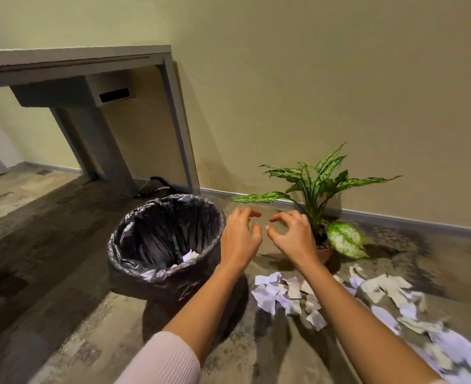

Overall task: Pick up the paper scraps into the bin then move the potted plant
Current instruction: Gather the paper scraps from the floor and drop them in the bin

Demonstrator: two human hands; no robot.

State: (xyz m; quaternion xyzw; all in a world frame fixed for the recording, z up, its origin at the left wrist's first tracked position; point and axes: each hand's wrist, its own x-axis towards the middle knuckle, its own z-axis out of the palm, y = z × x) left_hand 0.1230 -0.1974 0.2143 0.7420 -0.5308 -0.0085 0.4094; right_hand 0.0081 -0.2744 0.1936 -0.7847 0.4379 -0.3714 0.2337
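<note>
A round bin (156, 278) lined with a black bag stands on the floor, with a few white scraps (190, 256) inside. My left hand (239, 239) hovers just right of its rim, fingers loosely curled and holding nothing. My right hand (292, 236) hovers beside it, also loosely curled and holding nothing, in front of the potted plant (317, 187) in its terracotta pot (324, 253). White and grey paper scraps (292, 295) lie scattered on the floor below my right forearm and stretch to the lower right (450, 347).
A grey desk (76, 59) stands against the yellowish wall at the back left, with black cables (156, 184) on the floor under it. A grey skirting board (395, 217) runs along the wall behind the plant. The floor is mottled brown.
</note>
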